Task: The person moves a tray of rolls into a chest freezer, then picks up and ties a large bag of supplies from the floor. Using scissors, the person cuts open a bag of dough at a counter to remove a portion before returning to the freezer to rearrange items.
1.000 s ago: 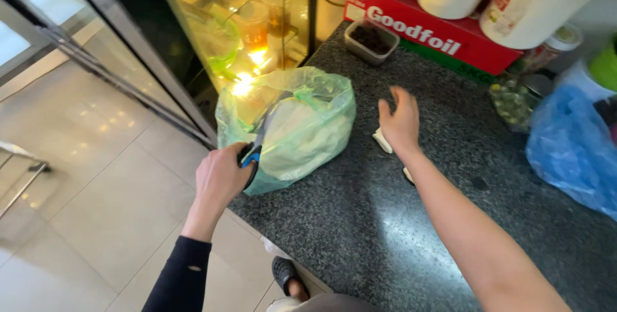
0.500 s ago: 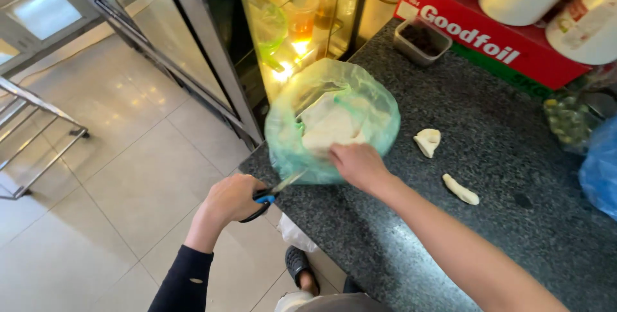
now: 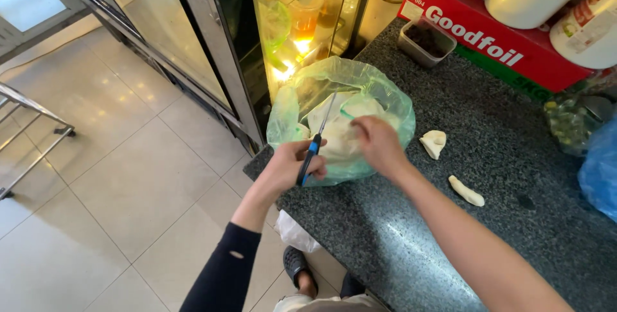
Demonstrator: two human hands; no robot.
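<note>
**Head view: two hands at a green bag on a dark desk**

Against the back of the speckled dark stone desk (image 3: 514,138) lies a long red cardboard box (image 3: 508,42) with white tubs on top. Near the front edge sits a translucent green plastic bag (image 3: 379,97) holding pale dough. The left hand (image 3: 292,167), fingers closed, grips blue-handled scissors (image 3: 315,142), blades pointing into the bag. The right hand (image 3: 379,145) presses down on the bag, its fingers bent.

Open dark counter (image 3: 385,248) lies near the person, free for a hand to pass. Farther back, the green bag (image 3: 340,119), two pale scraps (image 3: 450,164), a red box (image 3: 495,42) and a blue bag (image 3: 601,170) crowd it.
</note>
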